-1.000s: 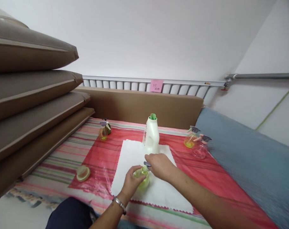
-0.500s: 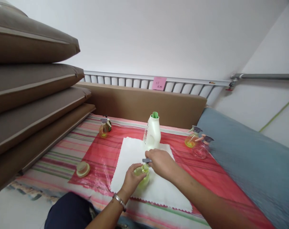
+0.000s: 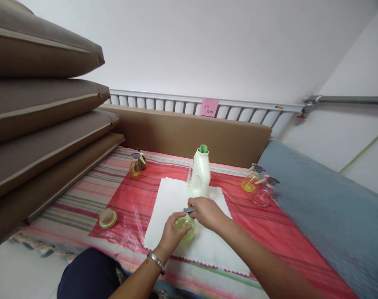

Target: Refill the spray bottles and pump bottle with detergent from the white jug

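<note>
A clear bottle with yellow-green liquid (image 3: 187, 235) stands on the white cloth (image 3: 158, 216). Its side is held by my left hand (image 3: 174, 232), fingers wrapped round it. At the bottle's neck, my right hand (image 3: 204, 211) grips a grey spray head (image 3: 189, 210). The head sits at the mouth; whether it is screwed on is hidden by my fingers. Just behind the hands stands a large pale green jug (image 3: 200, 174), its mouth open with a green spout inside. A pale round cap (image 3: 107, 218) lies at the left on the red sheet.
Two small pump bottles (image 3: 135, 166) stand at the back left. At the right are a yellow spray bottle (image 3: 249, 182) and a pink one (image 3: 262, 193). Brown cushions (image 3: 45, 95) are stacked on the left. A brown board (image 3: 189, 135) stands behind, before a radiator (image 3: 164, 104).
My right hand has lowered the grey spray head slightly onto the bottle's neck. My left hand keeps its hold. The view has shifted a little.
</note>
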{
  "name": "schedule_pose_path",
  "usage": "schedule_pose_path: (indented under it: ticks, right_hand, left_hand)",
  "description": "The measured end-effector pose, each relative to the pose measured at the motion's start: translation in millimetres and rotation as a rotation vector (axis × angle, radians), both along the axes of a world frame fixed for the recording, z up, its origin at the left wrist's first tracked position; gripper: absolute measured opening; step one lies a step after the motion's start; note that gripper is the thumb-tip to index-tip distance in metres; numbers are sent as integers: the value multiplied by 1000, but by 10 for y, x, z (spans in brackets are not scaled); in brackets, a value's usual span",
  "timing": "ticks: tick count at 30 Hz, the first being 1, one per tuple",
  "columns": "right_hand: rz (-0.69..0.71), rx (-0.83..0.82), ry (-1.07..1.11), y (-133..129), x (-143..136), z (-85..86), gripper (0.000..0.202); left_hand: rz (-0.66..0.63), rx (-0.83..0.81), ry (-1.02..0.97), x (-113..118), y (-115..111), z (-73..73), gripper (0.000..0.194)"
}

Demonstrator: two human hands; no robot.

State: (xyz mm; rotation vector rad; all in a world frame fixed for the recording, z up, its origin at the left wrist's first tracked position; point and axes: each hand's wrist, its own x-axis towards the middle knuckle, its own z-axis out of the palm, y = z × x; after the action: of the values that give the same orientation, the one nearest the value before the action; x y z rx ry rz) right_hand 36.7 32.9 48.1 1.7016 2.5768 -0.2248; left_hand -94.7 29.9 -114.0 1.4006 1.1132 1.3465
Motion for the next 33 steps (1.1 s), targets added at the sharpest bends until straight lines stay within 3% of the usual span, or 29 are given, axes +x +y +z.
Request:
schedule_pose_path:
  ticks: [8,17,33]
  right_hand:
    - [-80,-32,-7,-31,10,-102,25]
    - [-159,-89,-70,37,-112,4,26]
    - [-279,-94,-72,-32,-200,-10,27]
  left_hand:
    - [-19,2,-2,-31,-16,47,34]
    - [-15,15,4,-12,-21,18,34]
    - [19,41,90,11,-58,102,34]
